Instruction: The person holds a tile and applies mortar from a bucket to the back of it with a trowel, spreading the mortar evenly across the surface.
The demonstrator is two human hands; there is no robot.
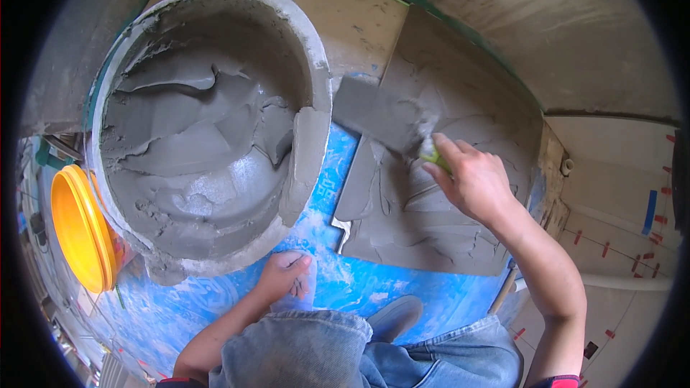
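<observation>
My right hand (478, 176) is closed round the green handle (435, 156) of a trowel. Its flat, mortar-smeared blade (370, 111) points left, over the left edge of a slab (460, 253) coated in grey mortar. Ridges and smears run through that coat. Low in front of me, my left hand (280, 278) is beside a pale, stained shape, perhaps a shoe (298, 293); its fingers are mostly hidden. To the left stands a big round tub (310, 65) with a crusted rim, holding wet grey mortar (208, 136).
Blue, mortar-spotted sheeting (330, 280) covers the floor under the slab. A yellow bucket (79, 230) sits left of the tub. Bare walls (575, 36) close in behind. On the right, pale tiles (611, 223) carry red spacers, with a white pipe (625, 282) alongside.
</observation>
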